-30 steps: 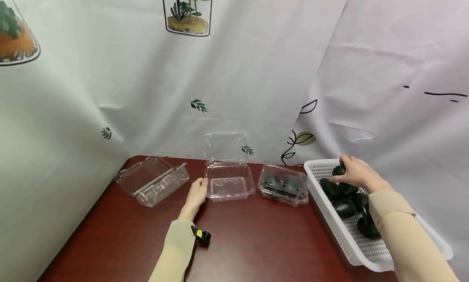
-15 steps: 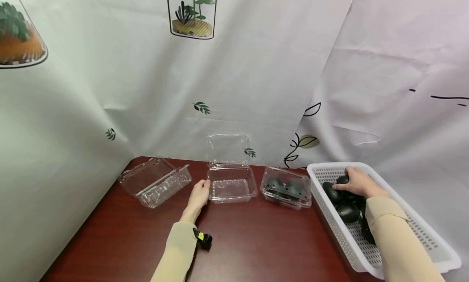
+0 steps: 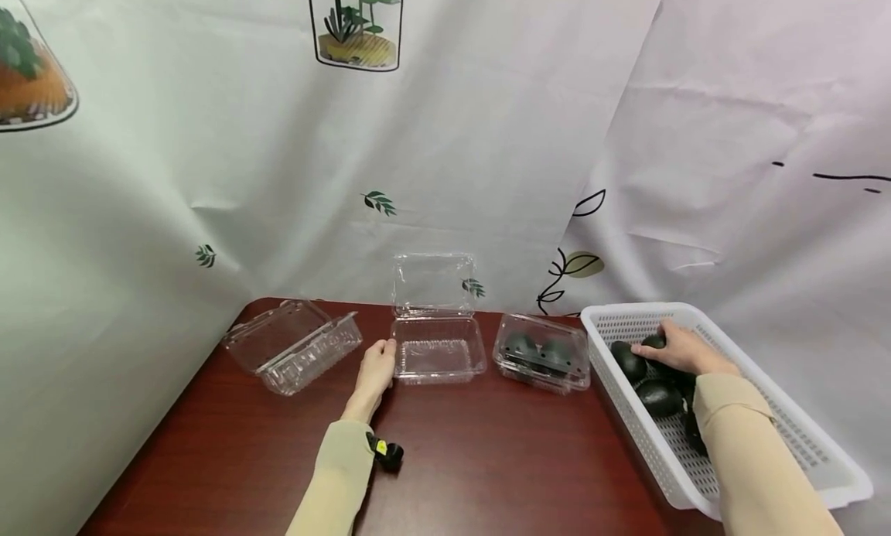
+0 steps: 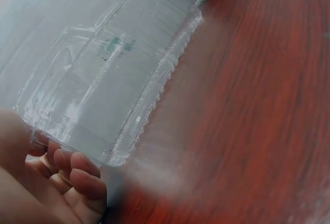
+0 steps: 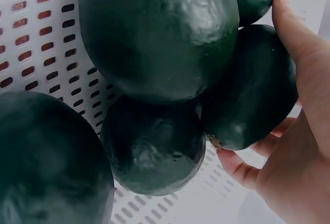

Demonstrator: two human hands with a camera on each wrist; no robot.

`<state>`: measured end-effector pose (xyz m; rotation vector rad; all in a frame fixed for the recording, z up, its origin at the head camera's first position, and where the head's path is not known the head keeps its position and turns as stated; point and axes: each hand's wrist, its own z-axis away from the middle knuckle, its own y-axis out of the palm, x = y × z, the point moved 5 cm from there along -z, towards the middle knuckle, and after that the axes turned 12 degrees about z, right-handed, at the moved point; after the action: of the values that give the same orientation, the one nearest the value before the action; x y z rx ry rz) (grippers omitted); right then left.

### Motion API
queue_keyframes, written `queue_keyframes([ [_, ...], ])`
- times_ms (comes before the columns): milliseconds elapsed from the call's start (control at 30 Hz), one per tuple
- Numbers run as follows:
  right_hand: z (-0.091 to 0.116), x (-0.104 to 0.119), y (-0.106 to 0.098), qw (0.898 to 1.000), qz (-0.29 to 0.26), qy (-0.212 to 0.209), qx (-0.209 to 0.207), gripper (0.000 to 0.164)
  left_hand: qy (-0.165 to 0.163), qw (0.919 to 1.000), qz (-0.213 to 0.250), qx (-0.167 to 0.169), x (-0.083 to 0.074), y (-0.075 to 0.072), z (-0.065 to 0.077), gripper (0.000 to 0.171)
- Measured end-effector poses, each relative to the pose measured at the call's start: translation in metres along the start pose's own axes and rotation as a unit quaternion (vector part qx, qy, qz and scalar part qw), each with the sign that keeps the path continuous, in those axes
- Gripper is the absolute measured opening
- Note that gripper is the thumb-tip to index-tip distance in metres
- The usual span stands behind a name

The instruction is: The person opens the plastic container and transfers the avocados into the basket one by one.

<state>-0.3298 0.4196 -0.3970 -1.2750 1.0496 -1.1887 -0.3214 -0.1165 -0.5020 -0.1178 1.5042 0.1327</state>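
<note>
My left hand point(image 3: 376, 366) pinches the left rim of a clear plastic clamshell box point(image 3: 436, 356), which stands with its lid raised and nothing inside. In the left wrist view the curled fingers point(image 4: 85, 183) are at the box's corner. My right hand point(image 3: 685, 352) reaches into a white perforated basket point(image 3: 643, 435). Its thumb and fingers go round a dark green avocado point(image 5: 252, 87), as the right wrist view shows. Several more avocados point(image 3: 658, 397) lie close beside it in the basket; the right forearm hides some of them.
Right of the open box, a closed clamshell point(image 3: 541, 354) with avocados inside sits near the basket. Another clamshell point(image 3: 309, 358), open and tilted, lies at the back left. A printed cloth point(image 3: 487, 134) hangs behind the red-brown table point(image 3: 487, 459).
Since a second ago, my right hand has come down a little among the avocados in the basket. My left hand has stayed at the box's rim.
</note>
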Motion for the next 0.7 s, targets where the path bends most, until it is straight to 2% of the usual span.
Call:
queue_keyframes([
  [200, 0.000, 0.004, 0.002, 1.000, 0.012, -0.018, -0.007, 0.058, -0.004, 0.9999, -0.010, -0.011, 0.002, -0.003, 0.003, 0.038],
  [400, -0.005, 0.014, -0.011, 0.999, 0.012, -0.038, -0.026, 0.058, 0.015, 0.9983, -0.045, -0.035, -0.005, -0.002, 0.003, 0.036],
  [567, -0.013, 0.024, -0.021, 0.998, 0.016, -0.052, -0.040, 0.055, 0.020, 0.9924, -0.091, -0.080, -0.011, -0.005, 0.004, 0.040],
  [700, -0.014, 0.041, -0.030, 0.997, 0.023, -0.060, -0.044, 0.056, 0.046, 0.9837, -0.140, -0.103, -0.019, -0.006, 0.007, 0.039],
])
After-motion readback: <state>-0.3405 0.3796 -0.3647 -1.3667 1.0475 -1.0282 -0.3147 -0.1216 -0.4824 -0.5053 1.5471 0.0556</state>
